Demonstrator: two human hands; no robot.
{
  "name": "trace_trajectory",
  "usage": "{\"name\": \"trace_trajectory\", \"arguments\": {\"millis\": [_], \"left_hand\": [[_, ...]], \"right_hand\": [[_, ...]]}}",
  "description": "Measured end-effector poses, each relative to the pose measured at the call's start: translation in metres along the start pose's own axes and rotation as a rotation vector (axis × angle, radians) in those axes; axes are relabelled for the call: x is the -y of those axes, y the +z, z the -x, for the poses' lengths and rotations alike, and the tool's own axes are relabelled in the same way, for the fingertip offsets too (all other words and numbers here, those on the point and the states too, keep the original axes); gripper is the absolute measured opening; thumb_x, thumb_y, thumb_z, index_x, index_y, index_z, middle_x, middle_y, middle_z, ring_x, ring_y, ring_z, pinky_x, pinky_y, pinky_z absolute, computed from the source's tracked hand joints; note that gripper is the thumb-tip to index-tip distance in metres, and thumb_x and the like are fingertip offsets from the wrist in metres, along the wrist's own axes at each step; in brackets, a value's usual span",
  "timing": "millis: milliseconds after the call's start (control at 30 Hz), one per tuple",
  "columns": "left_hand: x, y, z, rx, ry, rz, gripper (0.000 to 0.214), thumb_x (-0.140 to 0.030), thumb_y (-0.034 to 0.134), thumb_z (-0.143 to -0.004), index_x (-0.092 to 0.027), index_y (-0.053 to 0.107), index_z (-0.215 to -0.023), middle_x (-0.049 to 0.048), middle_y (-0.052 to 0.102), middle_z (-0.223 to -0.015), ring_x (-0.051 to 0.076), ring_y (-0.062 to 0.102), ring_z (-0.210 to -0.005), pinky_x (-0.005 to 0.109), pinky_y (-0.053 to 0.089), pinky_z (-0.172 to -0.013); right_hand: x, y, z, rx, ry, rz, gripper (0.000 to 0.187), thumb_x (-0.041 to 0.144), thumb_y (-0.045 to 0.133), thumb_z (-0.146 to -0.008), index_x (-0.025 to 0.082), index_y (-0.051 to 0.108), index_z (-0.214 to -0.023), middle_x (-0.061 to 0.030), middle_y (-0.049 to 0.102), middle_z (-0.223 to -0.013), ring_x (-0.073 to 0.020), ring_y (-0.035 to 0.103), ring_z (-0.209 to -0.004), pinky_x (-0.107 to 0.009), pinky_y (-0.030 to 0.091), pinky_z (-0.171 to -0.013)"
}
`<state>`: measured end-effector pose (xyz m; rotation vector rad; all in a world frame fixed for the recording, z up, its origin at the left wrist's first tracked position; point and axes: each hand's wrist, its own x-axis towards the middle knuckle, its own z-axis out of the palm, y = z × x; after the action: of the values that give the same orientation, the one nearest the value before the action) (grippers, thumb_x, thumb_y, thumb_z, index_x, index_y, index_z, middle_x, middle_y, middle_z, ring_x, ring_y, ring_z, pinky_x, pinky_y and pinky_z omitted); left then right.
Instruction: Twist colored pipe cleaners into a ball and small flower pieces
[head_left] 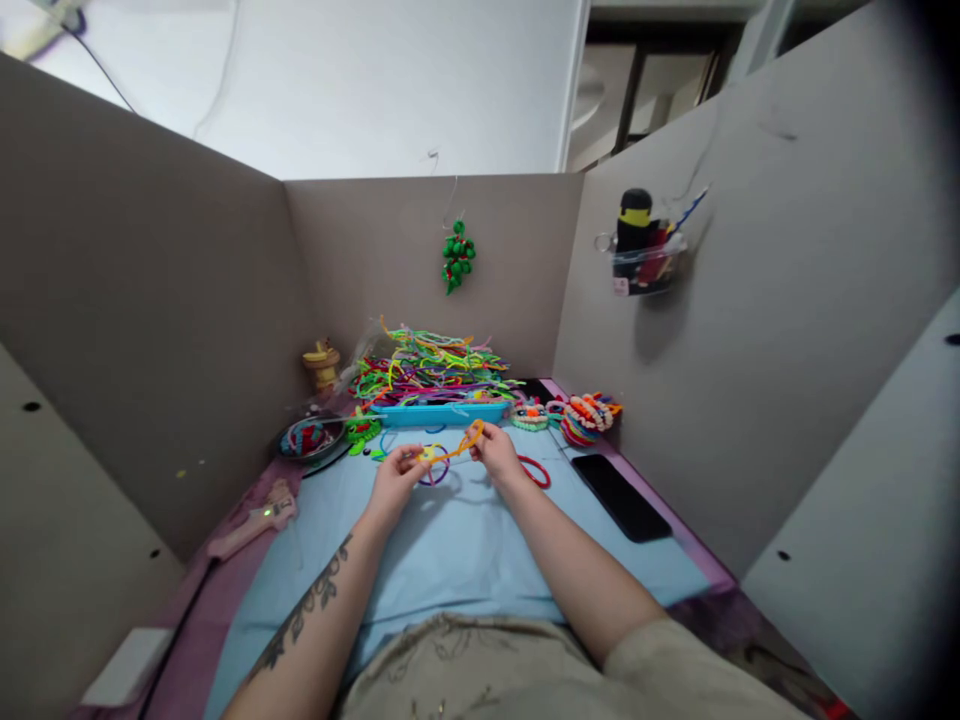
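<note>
Both my hands hold an orange pipe cleaner [456, 447] above the light blue mat [450, 560]. My left hand [397, 485] pinches its left end, where a yellow bit shows. My right hand [495, 452] pinches the right end, which is bent into a small loop. A purple ring [435, 476] lies on the mat just under my left fingers, and a red ring [535, 470] lies right of my right hand.
A pile of coloured pipe cleaners [427, 368] sits behind a blue tray [442, 412]. Beaded bracelets [585, 415] lie at the right, a black phone [619, 497] nearer. A round dish [309, 438] and pink glue gun [251, 520] are left. Cardboard walls surround the desk.
</note>
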<state>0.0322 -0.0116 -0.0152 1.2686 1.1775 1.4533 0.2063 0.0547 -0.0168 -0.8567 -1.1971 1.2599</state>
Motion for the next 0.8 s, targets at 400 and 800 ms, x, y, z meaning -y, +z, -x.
{"name": "trace_trajectory", "arguments": {"millis": [400,800], "left_hand": [[0.001,0.002,0.002,0.033,0.063,-0.046,0.04,-0.035,0.07,-0.059,-0.014,0.055,-0.09,0.0003,0.06,-0.063,0.012,0.055,-0.056,0.023,0.041,-0.054],[-0.003,0.005,0.005,-0.001,0.16,-0.12,0.035,-0.034,0.069,-0.061,-0.015,0.058,-0.088,0.0004,0.059,-0.067,0.01,0.05,-0.053,0.021,0.038,-0.051]], "right_hand": [[0.004,0.01,0.016,0.27,0.324,-0.016,0.016,0.029,0.059,-0.059,0.016,0.049,-0.062,0.0085,0.043,-0.036,-0.003,0.031,-0.029,-0.016,0.017,-0.032],[0.01,0.008,0.024,0.592,0.469,0.04,0.024,0.035,0.058,-0.066,0.018,0.05,-0.08,0.0101,0.044,-0.039,-0.0026,0.03,-0.029,-0.014,0.018,-0.033]]}}
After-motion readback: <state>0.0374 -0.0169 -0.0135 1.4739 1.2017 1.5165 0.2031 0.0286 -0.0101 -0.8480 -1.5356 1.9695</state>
